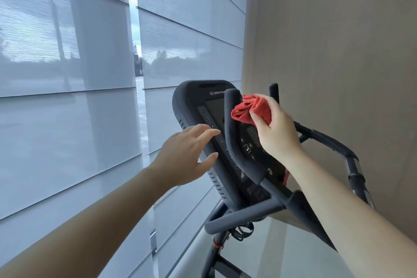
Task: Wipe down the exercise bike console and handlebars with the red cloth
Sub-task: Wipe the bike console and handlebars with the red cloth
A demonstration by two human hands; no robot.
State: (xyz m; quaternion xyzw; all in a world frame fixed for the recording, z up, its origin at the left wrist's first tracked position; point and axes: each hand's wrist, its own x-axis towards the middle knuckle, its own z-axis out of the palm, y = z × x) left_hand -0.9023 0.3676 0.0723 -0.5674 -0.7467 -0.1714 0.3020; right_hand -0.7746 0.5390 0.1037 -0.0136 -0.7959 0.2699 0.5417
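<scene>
The red cloth [250, 109] is held bunched in the right hand [276, 128], the fingers curled tightly around it, and it is pressed against the upper right part of the exercise bike console [212, 106], just beside the upright tip of the near handlebar horn [232, 119]. The left hand [185, 153] is empty, its fingers spread wide; the fingertips [214, 131] are laid on the left edge of the console near the column of numbered buttons, apparently to steady it. The dark display is seen above the keypad [249, 142], and the far handlebar horn [273, 92] stands up behind the right hand. No streaks, damp patches or dust lines can be made out on the black surfaces, so what has already been cleaned cannot be told. Judged from the position of the cloth at the top of the console, the wiping is taken to be at an early or middle stage: the lower console, the keypad and the looping handlebars [237, 221] down to the right-side grip [334, 142] are judged as left to be wiped.
</scene>
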